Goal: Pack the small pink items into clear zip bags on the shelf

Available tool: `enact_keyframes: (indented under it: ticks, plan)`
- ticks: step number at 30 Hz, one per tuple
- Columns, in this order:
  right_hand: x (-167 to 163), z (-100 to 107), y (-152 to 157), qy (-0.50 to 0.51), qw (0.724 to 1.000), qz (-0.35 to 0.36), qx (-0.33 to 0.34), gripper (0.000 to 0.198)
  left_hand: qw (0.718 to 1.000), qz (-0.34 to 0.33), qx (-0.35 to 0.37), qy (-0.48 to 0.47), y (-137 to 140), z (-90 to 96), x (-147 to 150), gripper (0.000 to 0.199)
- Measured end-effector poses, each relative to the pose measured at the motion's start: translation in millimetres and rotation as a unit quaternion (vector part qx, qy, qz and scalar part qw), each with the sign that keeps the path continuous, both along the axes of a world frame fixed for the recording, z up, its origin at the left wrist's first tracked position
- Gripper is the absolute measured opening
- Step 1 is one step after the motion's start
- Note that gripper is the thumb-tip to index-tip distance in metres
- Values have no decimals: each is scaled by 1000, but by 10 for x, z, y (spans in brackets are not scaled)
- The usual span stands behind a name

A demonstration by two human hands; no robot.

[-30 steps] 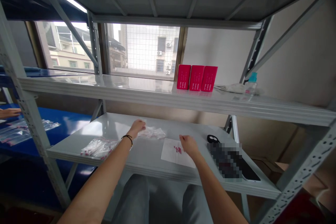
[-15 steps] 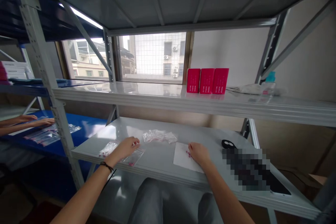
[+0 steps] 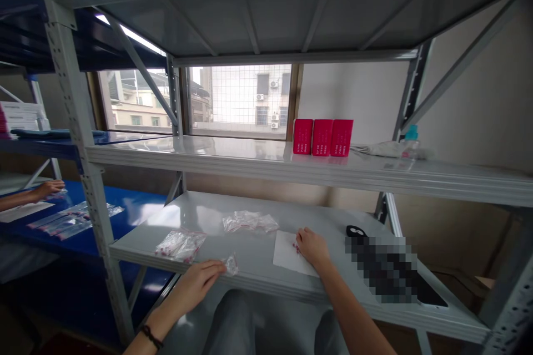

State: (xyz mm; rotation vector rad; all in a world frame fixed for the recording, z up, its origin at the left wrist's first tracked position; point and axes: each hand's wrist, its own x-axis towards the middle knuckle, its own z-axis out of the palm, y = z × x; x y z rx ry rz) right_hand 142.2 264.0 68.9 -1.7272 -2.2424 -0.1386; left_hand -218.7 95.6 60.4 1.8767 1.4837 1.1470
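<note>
left hand pinching small clear bag, lower center | right hand curled on white paper, grip unclear | tip: keep bag mouth up tbh

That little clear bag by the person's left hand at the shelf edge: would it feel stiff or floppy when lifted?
The small clear bag looks crumpled and thin, so probably floppy and very light. The left hand pinches it at the shelf edge; its glossy film may be slippery.

On the shelf, a paper sheet lies right of centre; loose bags lie behind, a bag pile left, three boxes above.
</note>
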Motion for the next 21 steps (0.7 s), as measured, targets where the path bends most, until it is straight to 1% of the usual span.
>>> enact_keyframes:
  ticks: [2, 3, 4, 6, 8, 10, 11, 13, 14, 15, 16, 17, 18, 19, 21]
  plan:
    - [-2, 19, -23, 8, 1000, -7, 4, 35, 996, 60, 29, -58, -32, 33, 153, 25]
    - [-3, 39, -34, 14, 1000, -11, 9, 36, 989, 96, 44, -99, -49, 43, 238, 26]
    - [-4, 69, -43, 21, 1000, -14, 15, 36, 980, 125, 53, -148, -68, 49, 327, 28]
    - [-2, 165, -53, 38, 999, -16, 31, 39, 952, 156, 43, -258, -121, 54, 514, 34]
    - [0, 312, -74, 58, 997, -10, 46, 41, 916, 160, 20, -367, -201, 61, 707, 39]
    - [-2, 489, -158, 73, 995, 4, 60, 40, 882, 159, 2, -445, -304, 80, 901, 43]
    - [-8, 575, -245, 86, 994, 23, 65, 38, 870, 154, -9, -469, -359, 95, 995, 44]
    - [-32, 715, -527, 147, 982, 107, 43, 36, 856, 135, -40, -497, -463, 132, 1167, 45]
    - [-52, 758, -717, 224, 956, 189, 5, 37, 854, 124, -57, -503, -509, 149, 1243, 45]
    - [-77, 778, -927, 300, 913, 270, -63, 38, 853, 111, -71, -505, -549, 163, 1310, 45]
    - [-106, 773, -1145, 347, 874, 315, -130, 37, 854, 98, -82, -504, -582, 168, 1366, 45]
    - [-135, 743, -1356, 363, 842, 348, -194, 37, 857, 87, -88, -500, -607, 162, 1411, 44]
    - [-162, 688, -1547, 384, 822, 352, -229, 37, 861, 76, -93, -494, -625, 144, 1444, 42]
    - [-184, 612, -1708, 405, 814, 336, -246, 35, 867, 64, -97, -485, -636, 112, 1465, 40]
    - [-203, 413, -1928, 451, 806, 284, -257, 34, 876, 63, -102, -468, -640, 6, 1475, 41]
